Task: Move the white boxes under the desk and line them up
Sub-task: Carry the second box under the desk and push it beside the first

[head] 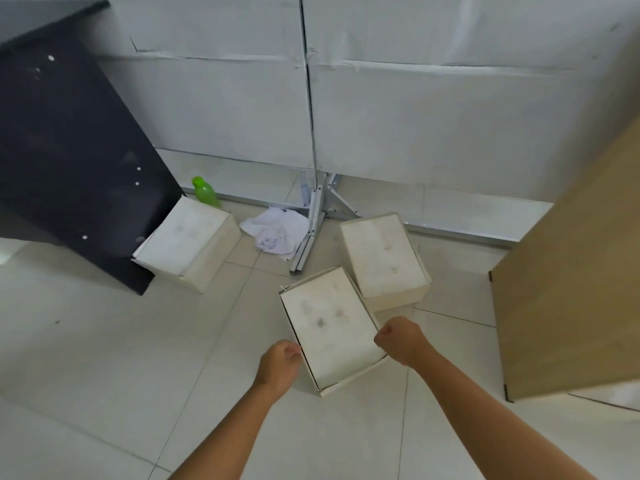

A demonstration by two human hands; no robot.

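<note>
Three white boxes are on the tiled floor. The nearest white box (330, 327) is between my hands: my left hand (280, 362) grips its left side and my right hand (401, 339) grips its right side, fingers curled on the edges. A second white box (382, 259) lies just beyond it, touching or nearly touching its far right corner. The third white box (188, 242) sits at the left, partly tucked beside the black desk panel (69, 161).
A green bottle (204, 191) stands by the wall behind the left box. Crumpled white paper (275, 233) and a folded metal stand (313, 220) lie near the wall. A tan wooden panel (568, 282) stands at the right. White partition wall (381, 109) behind.
</note>
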